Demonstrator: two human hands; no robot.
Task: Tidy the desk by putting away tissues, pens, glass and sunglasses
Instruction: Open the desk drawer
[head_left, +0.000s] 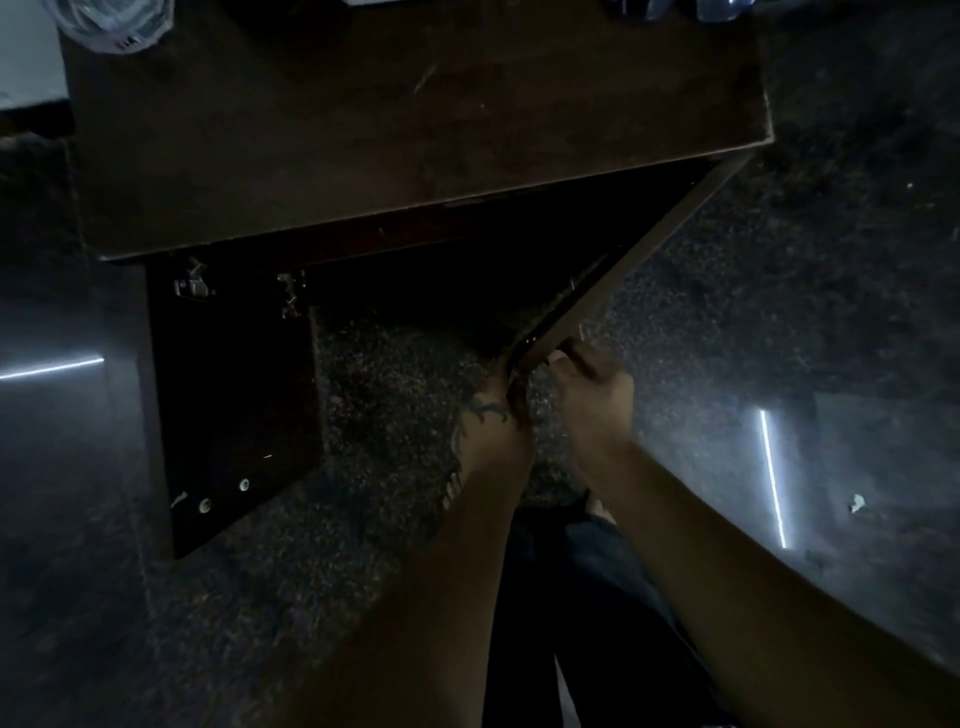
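Both hands, left hand (496, 410) and right hand (589, 384), grip cabinet door (623, 270) edge below desk (395, 130); storage step; next likely swing door.

A dark wooden desk (363, 130) stands on speckled stone floor (395, 374), its two cabinet doors (228, 395) swung open.

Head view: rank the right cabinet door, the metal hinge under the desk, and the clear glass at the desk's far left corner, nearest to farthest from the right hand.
1. Right cabinet door: touching the right hand at its free edge.
2. Metal hinge: far left, under the desk edge.
3. Clear glass: top left, on the desk.
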